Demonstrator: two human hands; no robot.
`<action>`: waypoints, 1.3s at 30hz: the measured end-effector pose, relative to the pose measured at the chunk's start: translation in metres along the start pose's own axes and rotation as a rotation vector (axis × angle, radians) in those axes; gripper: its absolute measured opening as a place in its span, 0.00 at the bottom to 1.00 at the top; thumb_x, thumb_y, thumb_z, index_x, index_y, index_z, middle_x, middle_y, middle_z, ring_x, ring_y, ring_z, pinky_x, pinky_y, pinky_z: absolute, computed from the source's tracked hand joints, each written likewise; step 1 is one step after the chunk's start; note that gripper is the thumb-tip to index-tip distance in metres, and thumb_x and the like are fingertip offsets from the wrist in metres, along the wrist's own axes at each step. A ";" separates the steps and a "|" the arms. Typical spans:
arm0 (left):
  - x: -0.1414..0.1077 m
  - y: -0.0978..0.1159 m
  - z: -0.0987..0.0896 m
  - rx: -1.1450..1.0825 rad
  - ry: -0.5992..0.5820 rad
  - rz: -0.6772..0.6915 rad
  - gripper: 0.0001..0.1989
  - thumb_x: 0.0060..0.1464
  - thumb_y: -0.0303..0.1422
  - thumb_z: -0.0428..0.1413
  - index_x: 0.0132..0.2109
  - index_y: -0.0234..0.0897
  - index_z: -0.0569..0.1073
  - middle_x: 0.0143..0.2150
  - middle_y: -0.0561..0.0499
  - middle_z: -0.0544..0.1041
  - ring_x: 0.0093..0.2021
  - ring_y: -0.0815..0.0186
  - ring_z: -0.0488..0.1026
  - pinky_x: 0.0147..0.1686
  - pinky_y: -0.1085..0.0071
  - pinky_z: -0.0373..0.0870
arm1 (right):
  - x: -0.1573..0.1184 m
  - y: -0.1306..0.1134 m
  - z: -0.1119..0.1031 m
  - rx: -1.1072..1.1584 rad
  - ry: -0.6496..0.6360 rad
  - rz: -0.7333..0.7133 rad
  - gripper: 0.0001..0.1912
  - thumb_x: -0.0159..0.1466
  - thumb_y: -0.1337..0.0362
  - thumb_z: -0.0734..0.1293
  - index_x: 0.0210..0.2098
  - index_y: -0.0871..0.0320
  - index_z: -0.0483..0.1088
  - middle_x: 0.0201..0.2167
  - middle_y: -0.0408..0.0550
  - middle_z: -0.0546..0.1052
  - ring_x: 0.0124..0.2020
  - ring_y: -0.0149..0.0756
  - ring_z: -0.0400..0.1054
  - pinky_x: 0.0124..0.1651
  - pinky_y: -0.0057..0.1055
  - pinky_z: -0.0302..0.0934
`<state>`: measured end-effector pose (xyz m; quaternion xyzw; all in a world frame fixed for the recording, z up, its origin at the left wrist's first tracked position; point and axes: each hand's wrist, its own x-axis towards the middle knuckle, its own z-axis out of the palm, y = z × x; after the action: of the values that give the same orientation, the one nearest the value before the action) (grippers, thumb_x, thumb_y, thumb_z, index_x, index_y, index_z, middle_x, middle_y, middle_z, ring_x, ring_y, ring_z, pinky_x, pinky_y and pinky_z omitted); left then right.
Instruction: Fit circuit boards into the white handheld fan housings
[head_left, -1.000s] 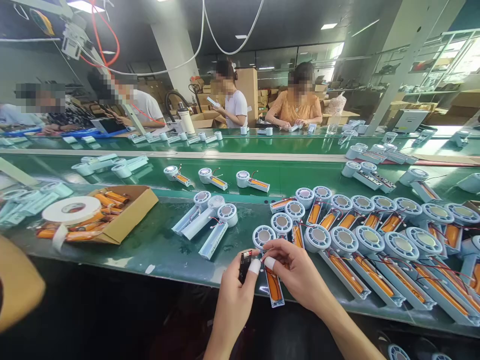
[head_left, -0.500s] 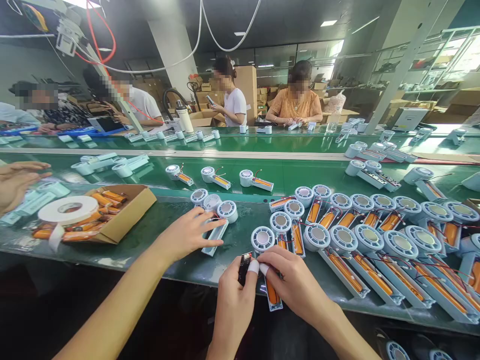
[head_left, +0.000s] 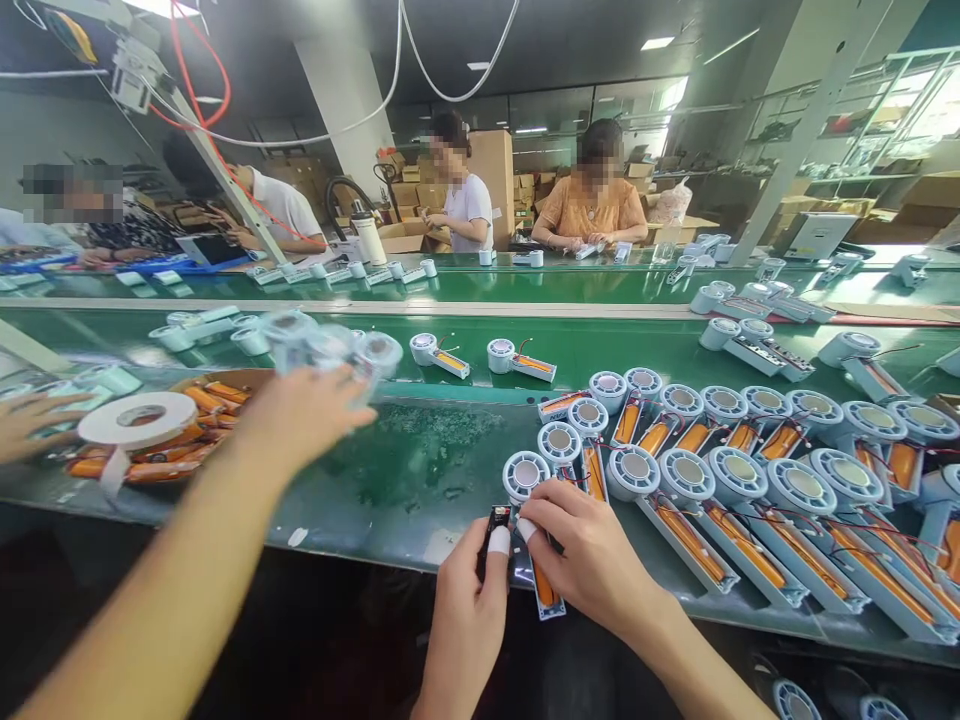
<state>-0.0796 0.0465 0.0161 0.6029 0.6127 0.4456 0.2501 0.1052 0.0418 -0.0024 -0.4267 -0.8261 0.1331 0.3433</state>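
My left hand pinches a small black circuit board between thumb and fingers, at the front edge of the green bench. Close on its right, my right hand has thumb and fingertips pressed together beside the board; what they hold is too small to make out. White covers sit on both thumbs. Between and beyond my hands lies a pale blue fan unit, its handle with an orange battery partly hidden under my right hand.
Many fan units fill the bench at right. A co-worker's blurred arm reaches over the left side near a tape roll and orange batteries. More units lie on the green conveyor. People work across it.
The co-worker's hand has moved left and up, carrying the fan units that lay beside my hands. The units on the conveyor have shifted slightly right. My hands have barely moved.
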 end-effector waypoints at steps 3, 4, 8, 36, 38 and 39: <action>-0.039 0.002 0.024 -0.041 -0.079 -0.030 0.16 0.61 0.42 0.51 0.39 0.38 0.80 0.26 0.50 0.78 0.33 0.58 0.79 0.31 0.69 0.75 | 0.002 -0.002 -0.002 -0.033 -0.014 -0.003 0.11 0.68 0.72 0.59 0.38 0.57 0.73 0.36 0.48 0.75 0.36 0.37 0.70 0.38 0.31 0.62; -0.046 0.001 0.029 -0.041 -0.090 -0.028 0.16 0.62 0.41 0.50 0.41 0.38 0.79 0.28 0.48 0.80 0.34 0.58 0.79 0.34 0.67 0.76 | 0.002 -0.002 -0.002 -0.048 -0.017 -0.002 0.11 0.68 0.72 0.59 0.38 0.57 0.73 0.36 0.48 0.75 0.36 0.37 0.69 0.38 0.31 0.62; -0.048 -0.005 0.033 0.005 -0.082 0.055 0.15 0.63 0.36 0.48 0.42 0.39 0.79 0.39 0.45 0.82 0.38 0.57 0.79 0.39 0.66 0.75 | 0.003 -0.003 -0.005 -0.131 -0.055 -0.014 0.11 0.67 0.73 0.59 0.36 0.56 0.72 0.35 0.48 0.74 0.35 0.37 0.68 0.37 0.31 0.60; -0.031 -0.011 0.012 0.078 -0.337 0.223 0.16 0.70 0.36 0.44 0.43 0.41 0.77 0.35 0.50 0.74 0.34 0.64 0.73 0.36 0.71 0.68 | 0.005 0.011 -0.016 0.271 -0.150 0.021 0.13 0.71 0.70 0.60 0.46 0.54 0.75 0.39 0.47 0.76 0.39 0.35 0.72 0.42 0.29 0.65; -0.031 -0.011 0.012 0.071 -0.342 0.219 0.17 0.70 0.37 0.44 0.41 0.41 0.77 0.34 0.50 0.74 0.34 0.63 0.73 0.36 0.71 0.68 | 0.006 0.011 -0.013 0.276 -0.137 0.031 0.12 0.72 0.70 0.60 0.43 0.55 0.76 0.36 0.46 0.76 0.37 0.34 0.71 0.41 0.28 0.64; -0.032 -0.010 0.013 0.067 -0.339 0.214 0.17 0.70 0.37 0.44 0.42 0.41 0.77 0.34 0.50 0.74 0.34 0.63 0.73 0.36 0.71 0.68 | 0.006 0.010 -0.012 0.274 -0.126 0.042 0.12 0.71 0.70 0.61 0.43 0.55 0.76 0.36 0.46 0.76 0.37 0.34 0.71 0.41 0.28 0.64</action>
<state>-0.0693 0.0200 -0.0062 0.7390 0.5086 0.3412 0.2807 0.1173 0.0522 0.0042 -0.3837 -0.8110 0.2781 0.3431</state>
